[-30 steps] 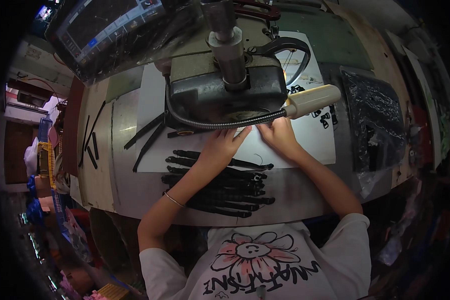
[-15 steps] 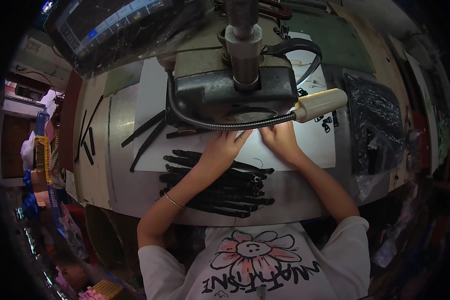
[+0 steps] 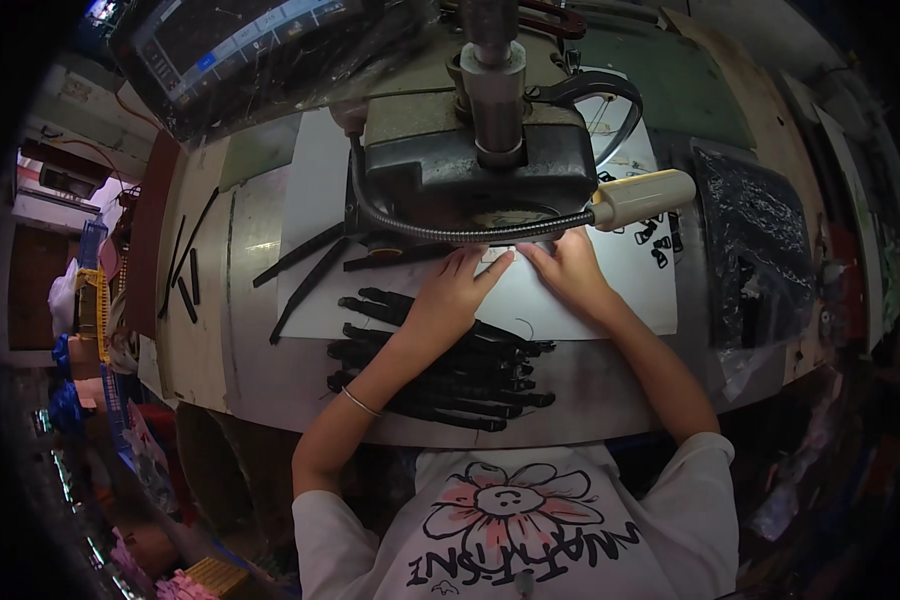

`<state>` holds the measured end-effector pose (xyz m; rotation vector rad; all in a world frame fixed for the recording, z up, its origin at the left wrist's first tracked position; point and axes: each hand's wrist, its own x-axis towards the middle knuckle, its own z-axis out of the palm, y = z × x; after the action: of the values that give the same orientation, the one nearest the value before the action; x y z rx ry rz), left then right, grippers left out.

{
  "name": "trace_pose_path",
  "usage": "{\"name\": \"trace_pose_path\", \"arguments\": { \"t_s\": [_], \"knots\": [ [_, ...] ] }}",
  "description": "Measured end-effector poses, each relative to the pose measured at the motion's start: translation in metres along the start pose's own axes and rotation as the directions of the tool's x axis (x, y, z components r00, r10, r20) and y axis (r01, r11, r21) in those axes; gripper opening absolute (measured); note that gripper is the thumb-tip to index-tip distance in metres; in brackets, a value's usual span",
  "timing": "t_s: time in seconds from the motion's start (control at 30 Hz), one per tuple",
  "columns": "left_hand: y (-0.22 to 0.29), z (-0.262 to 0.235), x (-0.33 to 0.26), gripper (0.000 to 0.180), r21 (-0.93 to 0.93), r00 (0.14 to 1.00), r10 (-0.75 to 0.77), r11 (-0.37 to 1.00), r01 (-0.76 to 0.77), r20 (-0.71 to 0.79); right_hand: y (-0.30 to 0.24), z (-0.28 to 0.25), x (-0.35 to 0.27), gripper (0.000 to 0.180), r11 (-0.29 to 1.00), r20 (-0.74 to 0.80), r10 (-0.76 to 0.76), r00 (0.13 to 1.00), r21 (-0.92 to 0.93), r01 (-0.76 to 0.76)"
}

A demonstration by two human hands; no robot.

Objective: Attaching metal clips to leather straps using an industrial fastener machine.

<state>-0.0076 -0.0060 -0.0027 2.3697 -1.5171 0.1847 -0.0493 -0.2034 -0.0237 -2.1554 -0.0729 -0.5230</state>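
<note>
Both hands work under the front of a dark sewing machine head point(image 3: 480, 180), on a white sheet point(image 3: 560, 315). My left hand point(image 3: 455, 290) has its thumb stretched to the right, and its fingertips pass under the head. Facing it from the right, my right hand point(image 3: 575, 278) has its fingers bent in toward the same spot. The hands are apart, closed round something small that the head hides. A black strip point(image 3: 370, 263) runs toward my left fingers; its far end is hidden. Below my left wrist lies a pile of black strips point(image 3: 430, 385).
A lamp point(image 3: 645, 200) on a bendy metal neck crosses the machine's front. Small black buckles point(image 3: 660, 245) lie to the right, near a clear plastic bag point(image 3: 755, 250). More black strips point(image 3: 192, 275) lie far left. A screen point(image 3: 240, 55) stands behind.
The view has shifted slightly, so most things sit a little further right. My hands stay under the machine head, with the left thumb a bit closer to the right hand's fingertips.
</note>
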Motion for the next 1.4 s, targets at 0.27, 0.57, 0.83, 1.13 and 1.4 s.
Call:
{"name": "trace_pose_path", "arguments": {
  "t_s": [0.27, 0.57, 0.83, 1.13, 1.4],
  "knots": [
    [0.030, -0.009, 0.000, 0.033, -0.796, 0.934, -0.329, 0.524, 0.305, 0.141, -0.003, -0.016, 0.005, 0.016, 0.964, 0.119, -0.187, 0.975, -0.168, 0.205],
    [0.043, -0.028, -0.034, 0.037, -0.671, 0.682, -0.275, -0.611, 0.420, 0.678, -0.097, -0.018, -0.020, 0.012, 0.973, 0.348, -0.202, 0.916, 0.181, 0.145],
    [0.046, -0.060, -0.077, 0.039, -0.627, 0.582, -0.236, -0.340, 0.701, 0.778, -0.062, 0.124, 0.035, 0.045, 0.954, 0.095, -0.116, 0.989, -0.265, 0.137],
    [-0.028, -0.112, -0.161, 0.022, -0.630, 0.538, -0.594, 0.067, 0.774, 0.598, -0.085, 0.056, -0.002, 0.021, 0.831, 0.423, 0.179, 0.888, 0.419, -0.367],
    [-0.071, -0.083, -0.084, 0.019, -0.650, 0.668, -0.672, 0.358, 0.671, 0.319, -0.061, -0.019, -0.044, 0.013, 0.937, 0.201, 0.300, 0.933, 0.120, -0.327]
  ]
}}
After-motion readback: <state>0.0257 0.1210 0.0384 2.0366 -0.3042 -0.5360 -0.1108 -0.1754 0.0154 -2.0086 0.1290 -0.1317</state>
